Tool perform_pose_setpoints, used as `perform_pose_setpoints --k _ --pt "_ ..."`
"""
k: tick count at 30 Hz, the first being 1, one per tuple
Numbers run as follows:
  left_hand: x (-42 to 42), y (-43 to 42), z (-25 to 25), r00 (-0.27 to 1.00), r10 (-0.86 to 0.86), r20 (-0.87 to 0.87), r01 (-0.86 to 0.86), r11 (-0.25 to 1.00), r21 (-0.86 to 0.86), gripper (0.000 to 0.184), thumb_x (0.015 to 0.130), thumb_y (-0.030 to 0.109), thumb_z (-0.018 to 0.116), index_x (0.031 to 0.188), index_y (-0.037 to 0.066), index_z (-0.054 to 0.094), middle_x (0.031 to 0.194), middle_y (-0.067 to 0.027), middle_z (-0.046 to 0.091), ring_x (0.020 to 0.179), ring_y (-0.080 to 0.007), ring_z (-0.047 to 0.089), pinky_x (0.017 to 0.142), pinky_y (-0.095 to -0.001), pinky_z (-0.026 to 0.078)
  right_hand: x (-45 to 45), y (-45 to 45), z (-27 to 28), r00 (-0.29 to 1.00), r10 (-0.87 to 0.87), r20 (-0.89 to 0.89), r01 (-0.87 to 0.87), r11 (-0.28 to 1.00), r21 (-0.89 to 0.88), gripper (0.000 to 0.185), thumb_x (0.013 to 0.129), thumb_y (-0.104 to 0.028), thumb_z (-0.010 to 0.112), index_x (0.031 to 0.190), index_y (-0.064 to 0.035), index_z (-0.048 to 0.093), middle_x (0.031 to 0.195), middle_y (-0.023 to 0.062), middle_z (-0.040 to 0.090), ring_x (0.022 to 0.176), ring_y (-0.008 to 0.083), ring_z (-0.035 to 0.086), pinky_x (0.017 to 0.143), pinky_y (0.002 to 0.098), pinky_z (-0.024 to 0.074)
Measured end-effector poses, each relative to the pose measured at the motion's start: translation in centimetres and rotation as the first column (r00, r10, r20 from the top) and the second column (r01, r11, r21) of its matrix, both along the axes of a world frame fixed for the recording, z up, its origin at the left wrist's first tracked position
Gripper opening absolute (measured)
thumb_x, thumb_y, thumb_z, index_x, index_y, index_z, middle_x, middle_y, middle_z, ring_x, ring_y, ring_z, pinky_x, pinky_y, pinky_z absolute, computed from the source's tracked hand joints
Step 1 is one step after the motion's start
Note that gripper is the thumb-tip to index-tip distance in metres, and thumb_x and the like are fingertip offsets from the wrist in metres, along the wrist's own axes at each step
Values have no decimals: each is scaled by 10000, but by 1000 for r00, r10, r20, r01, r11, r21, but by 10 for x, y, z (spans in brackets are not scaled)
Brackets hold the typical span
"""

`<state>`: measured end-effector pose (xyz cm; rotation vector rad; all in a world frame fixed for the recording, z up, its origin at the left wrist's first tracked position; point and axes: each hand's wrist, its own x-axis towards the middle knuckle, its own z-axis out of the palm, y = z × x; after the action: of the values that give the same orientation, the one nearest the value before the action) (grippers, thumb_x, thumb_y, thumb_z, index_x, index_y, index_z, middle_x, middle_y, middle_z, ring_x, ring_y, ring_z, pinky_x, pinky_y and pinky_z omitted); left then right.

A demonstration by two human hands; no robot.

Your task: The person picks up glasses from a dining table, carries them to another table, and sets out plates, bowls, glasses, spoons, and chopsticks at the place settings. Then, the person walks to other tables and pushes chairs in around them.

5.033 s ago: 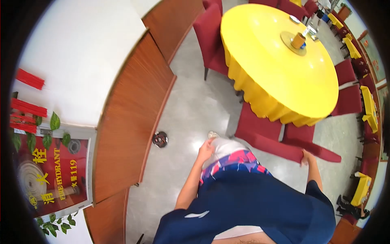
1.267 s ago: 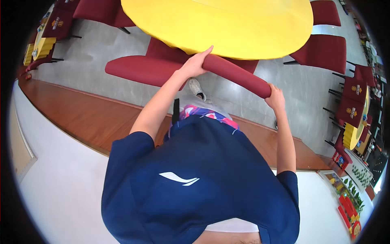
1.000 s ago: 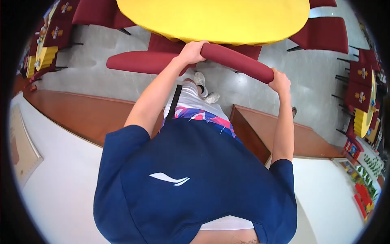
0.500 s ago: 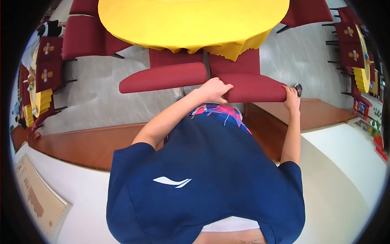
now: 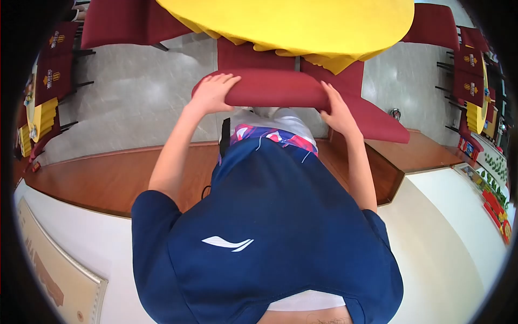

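Observation:
Two dark red chairs stand side by side, their seats partly under the yellow cloth of a round table [image 5: 302,27]. My left hand [image 5: 214,95] grips the left end of the left chair's backrest [image 5: 275,89], fingers over its top and thumb on the near side. At that backrest's right end, my right hand [image 5: 340,112] holds on with its fingers against the corner. The right chair [image 5: 377,120] has its backrest slanting down to the right, partly hidden behind my right hand.
More red chairs flank the table at left [image 5: 116,24] and right [image 5: 431,27]. Smaller yellow-covered tables line both sides. Low wooden panelling [image 5: 118,181] and a white wall are close to my body. A small dark round object [image 5: 395,114] lies on the floor.
Both hands have left the right chair and moved left onto the left chair's backrest. That backrest has shifted right in view, and the right chair's back now slants more.

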<state>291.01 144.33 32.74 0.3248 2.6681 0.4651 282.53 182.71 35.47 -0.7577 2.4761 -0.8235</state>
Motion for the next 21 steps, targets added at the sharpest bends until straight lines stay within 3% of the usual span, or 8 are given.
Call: perform_pose_setpoints --k 1,3,5,8,12,15,16,21 --pt "4 -6 0 1000 0 4 0 1000 3 891 615 349 790 1397 163 406 1390 -126 466 1277 -318 447 1053 -452 369 0 -13 -9 1000 0 4 0 1000 3 780 698 -8 604 1428 -112 350 1407 198 418 1325 332 382 1068 398 370" --pt "14 -10 -3 997 56 -58 -62 993 -98 878 623 290 791 1399 183 395 1374 -97 480 1266 -306 457 1027 -463 388 -2 -26 -26 987 94 -130 -49 947 318 786 673 -56 680 1399 -166 398 1362 168 470 1251 311 466 984 422 450" --pt "26 2 -6 989 85 -124 -99 989 -108 854 640 238 786 1397 193 393 1344 -83 498 1236 -281 482 1007 -485 386 -13 -24 -29 977 164 -138 -111 938 328 775 658 -83 705 1374 -181 425 1323 148 502 1189 301 512 935 427 477" --pt "40 19 -7 917 125 -379 -247 924 -291 777 666 183 761 1370 209 432 1286 -58 531 1191 -241 507 981 -501 368 -22 -21 -31 962 227 -149 -172 934 314 740 637 -117 728 1327 -189 471 1243 112 559 1076 293 584 858 430 512" --pt "36 20 -17 901 193 -389 -305 920 -248 498 703 69 658 1181 198 607 1123 -6 636 1082 -214 575 915 -473 409 -29 -21 -37 941 297 -164 -226 909 351 629 642 -112 693 1248 -173 538 1076 83 624 918 286 641 762 420 513" --pt "30 21 -6 937 192 -292 -265 935 -234 443 693 82 656 1123 188 644 1027 -4 669 1002 -204 606 848 -425 442 -31 -18 -33 920 348 -182 -269 896 353 590 631 -98 661 1211 -146 570 984 93 642 844 303 644 738 412 502" --pt "29 23 0 938 140 -316 -226 941 -253 433 679 76 651 1099 178 661 969 -18 675 966 -209 611 817 -395 459 -29 -14 -40 901 355 -250 -268 907 324 524 661 -90 640 1180 -154 593 948 70 658 810 260 660 690 404 476" --pt "46 28 -4 947 62 -316 -147 956 -253 449 656 99 681 1100 158 665 970 -25 665 941 -229 611 805 -386 483 -11 -1 -45 900 333 -281 -242 918 315 511 667 -77 636 1170 -151 593 940 69 662 813 258 659 715 395 479"
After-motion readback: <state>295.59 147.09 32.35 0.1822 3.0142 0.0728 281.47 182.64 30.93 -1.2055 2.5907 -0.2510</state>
